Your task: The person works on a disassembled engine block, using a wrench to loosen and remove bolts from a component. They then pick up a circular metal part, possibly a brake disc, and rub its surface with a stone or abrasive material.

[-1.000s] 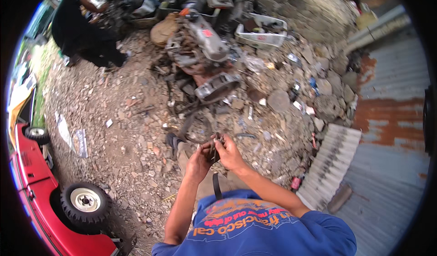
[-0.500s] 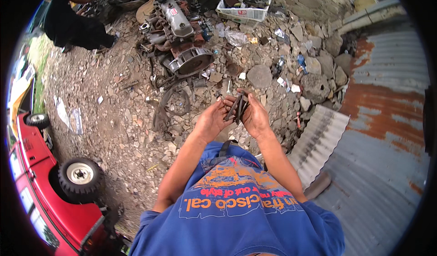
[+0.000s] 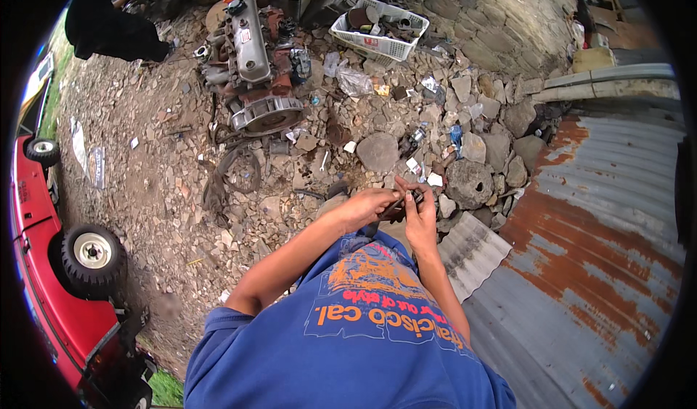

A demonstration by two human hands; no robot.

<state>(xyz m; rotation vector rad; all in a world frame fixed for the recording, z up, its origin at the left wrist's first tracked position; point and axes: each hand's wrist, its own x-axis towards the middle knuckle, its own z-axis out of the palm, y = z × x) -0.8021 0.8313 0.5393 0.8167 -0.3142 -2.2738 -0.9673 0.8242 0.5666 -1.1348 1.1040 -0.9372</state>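
Note:
Just in front of my blue shirt, both hands meet over a small bunch of dark, long thin metal pieces (image 3: 394,209), which look like bolts or rods. My left hand (image 3: 369,207) is closed with its fingertips on their left end. On the other side my right hand (image 3: 421,216) pinches them between thumb and fingers. The fingers cover much of the bunch, so its exact kind is hard to see. Beyond the hands, a spanner (image 3: 324,160) lies on the stony ground near a flat round stone (image 3: 377,152).
A car engine (image 3: 250,53) stands ahead to the left, with a white plastic crate of parts (image 3: 392,44) right of it. Rusty corrugated sheets (image 3: 573,227) line the right side, beside rocks (image 3: 470,184). At left are a red vehicle (image 3: 43,227) and a person in dark clothes (image 3: 109,24).
My hands have drawn nearer my body and their fingers have closed over the dark metal pieces, which were spread between them before. The view has turned to the right.

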